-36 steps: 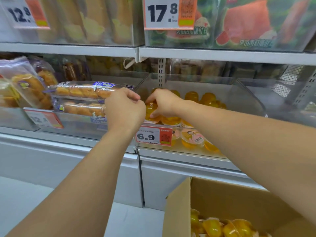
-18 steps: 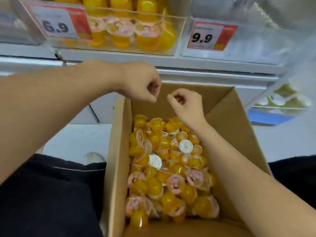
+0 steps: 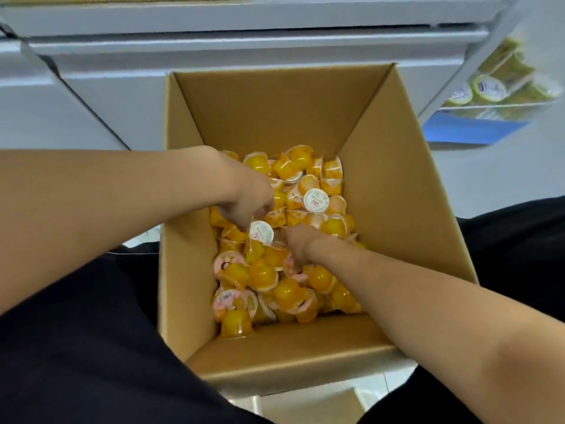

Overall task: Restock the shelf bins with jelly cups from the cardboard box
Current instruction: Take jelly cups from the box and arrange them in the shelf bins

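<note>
The open cardboard box [image 3: 397,209] stands on the floor in front of me, its bottom covered with several yellow jelly cups [image 3: 263,273], some showing white or pink lids. Both my hands are down inside it. My left hand [image 3: 244,197] hangs over the upper left of the pile with its fingers curled down around a jelly cup [image 3: 270,214], just above a white-lidded cup [image 3: 261,232]. My right hand [image 3: 298,243] is pushed into the middle of the pile. Its fingertips are buried among the cups, so its hold is hidden.
The white base of the shelf unit [image 3: 244,41] runs across the top of the view, behind the box. At the right a lower shelf holds green-lidded cups [image 3: 486,90]. My dark-clothed legs [image 3: 91,332] flank the box on both sides.
Both hands have dropped from above the box's far rim down into the pile of cups. A second ago they were up at the shelf bin, and the view has tilted downward since.
</note>
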